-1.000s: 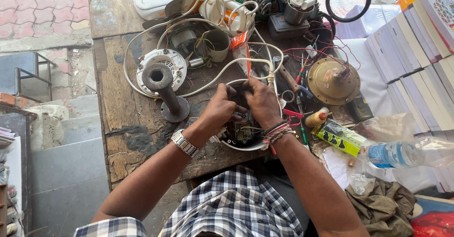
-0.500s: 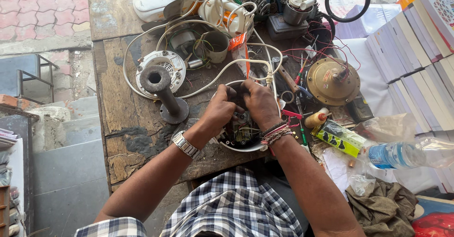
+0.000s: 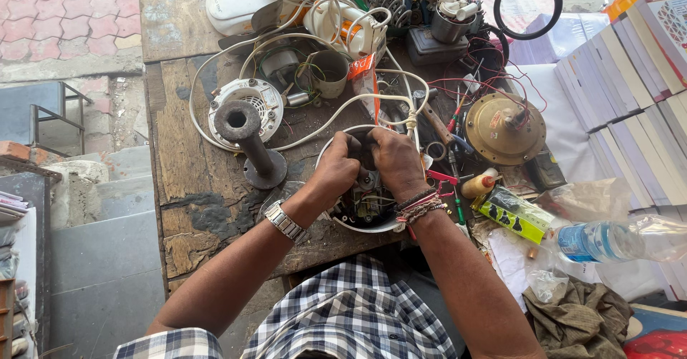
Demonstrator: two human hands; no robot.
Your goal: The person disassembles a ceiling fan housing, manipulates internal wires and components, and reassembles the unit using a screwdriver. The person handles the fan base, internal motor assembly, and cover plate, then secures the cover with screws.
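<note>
Your left hand (image 3: pixel 336 167) and right hand (image 3: pixel 396 160) met over the round white housing (image 3: pixel 356 223) at the near edge of the bench (image 3: pixel 179 115) — both curled tight on a dark part inside it, though what exactly they gripped I cannot tell. Left of the housing stood a dark pipe stand (image 3: pixel 250 144). To its right lay a brass disc (image 3: pixel 504 128) and, nearer you, a plastic bottle (image 3: pixel 608 239). A white cord (image 3: pixel 322 115) looped just behind the housing.

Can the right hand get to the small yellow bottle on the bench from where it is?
Probably yes. The right hand is busy inside the round white housing, but the yellow bottle lies just to its right, with only thin screwdrivers lying between them on the bench.
</note>
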